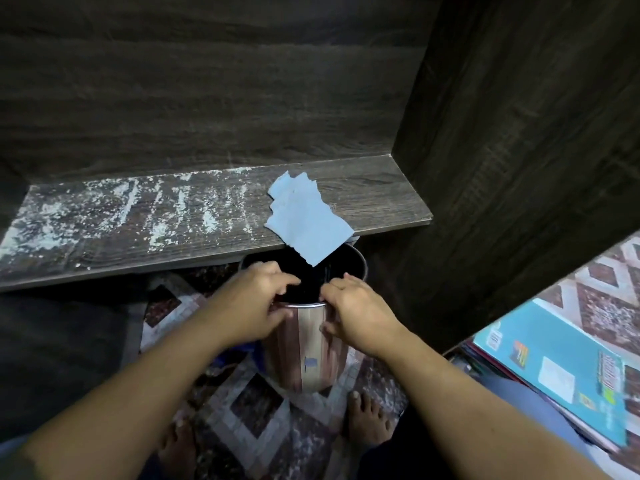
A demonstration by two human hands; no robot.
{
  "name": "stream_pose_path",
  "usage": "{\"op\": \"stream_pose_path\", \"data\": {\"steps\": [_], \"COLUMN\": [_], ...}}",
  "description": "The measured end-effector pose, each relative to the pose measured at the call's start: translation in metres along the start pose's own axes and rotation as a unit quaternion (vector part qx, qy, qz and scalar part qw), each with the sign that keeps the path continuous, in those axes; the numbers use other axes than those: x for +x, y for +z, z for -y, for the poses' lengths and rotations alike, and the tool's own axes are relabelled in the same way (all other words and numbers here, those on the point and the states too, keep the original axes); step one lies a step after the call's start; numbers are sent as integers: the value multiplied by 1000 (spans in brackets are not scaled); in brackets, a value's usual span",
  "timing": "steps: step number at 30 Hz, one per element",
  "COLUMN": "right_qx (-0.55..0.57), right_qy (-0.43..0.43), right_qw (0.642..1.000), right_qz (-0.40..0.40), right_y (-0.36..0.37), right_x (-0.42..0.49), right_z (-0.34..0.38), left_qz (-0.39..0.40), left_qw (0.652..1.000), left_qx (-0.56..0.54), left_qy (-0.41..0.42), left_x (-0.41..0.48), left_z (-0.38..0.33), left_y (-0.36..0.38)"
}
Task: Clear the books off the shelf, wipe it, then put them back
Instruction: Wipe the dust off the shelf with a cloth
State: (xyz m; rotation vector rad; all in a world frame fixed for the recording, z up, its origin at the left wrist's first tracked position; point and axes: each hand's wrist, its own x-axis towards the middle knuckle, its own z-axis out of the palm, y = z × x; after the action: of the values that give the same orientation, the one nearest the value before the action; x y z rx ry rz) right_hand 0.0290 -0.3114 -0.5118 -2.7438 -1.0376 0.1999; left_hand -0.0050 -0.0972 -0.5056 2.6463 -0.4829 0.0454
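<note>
The left hand (258, 299) and the right hand (349, 311) both grip the near rim of a steel bin (304, 344) with a black liner, thumbs outside and fingers curled over the edge, holding it just under the front of the shelf (194, 244). The shelf is dark wood, bare of books and streaked with white dust on its left part. A pale blue cloth (306, 220) lies on it near the right end, one corner hanging over the bin. The cloth looks thin, soft and light; it should bunch easily, best taken at its middle. The books (557, 372) lie stacked at lower right, stiff and probably heavy, best lifted by their spines.
</note>
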Motion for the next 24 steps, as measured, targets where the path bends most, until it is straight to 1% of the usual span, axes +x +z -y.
{"op": "stream_pose_path", "data": {"steps": [2,4,7,10,14,16,17,19,21,22,24], "right_qx": [11,24,30,56,51,49,52,64,80,86,93], "right_qy": [-13,-20,-19,-17,-18,-17,-15,-8,-4,-3,-2], "right_qw": [1000,1000,999,998,998,998,998,997,996,996,995], "right_qz": [2,0,0,2,24,28,31,36,32,30,29], "right_y": [-1,-3,-8,-12,-11,-7,-5,0,2,3,3], "right_x": [0,-2,-5,-6,-4,-1,1,3,5,7,9], "right_z": [-5,-10,-15,-19,-21,-22,-22,-22,-21,-19,-16], "left_qz": [8,-13,-39,-20,64,92,89,57,45,50,57], "left_qw": [999,998,993,985,959,950,951,957,957,955,957], "left_qx": [-2,16,88,171,269,288,284,269,275,284,285], "left_qy": [-33,-53,-66,-20,55,77,82,93,82,63,-1], "left_x": [11,29,68,104,131,136,136,136,136,136,135], "left_z": [8,18,27,25,25,30,32,35,36,36,34], "left_y": [-25,-48,-60,-52,-35,-30,-28,-27,-28,-29,-29]}}
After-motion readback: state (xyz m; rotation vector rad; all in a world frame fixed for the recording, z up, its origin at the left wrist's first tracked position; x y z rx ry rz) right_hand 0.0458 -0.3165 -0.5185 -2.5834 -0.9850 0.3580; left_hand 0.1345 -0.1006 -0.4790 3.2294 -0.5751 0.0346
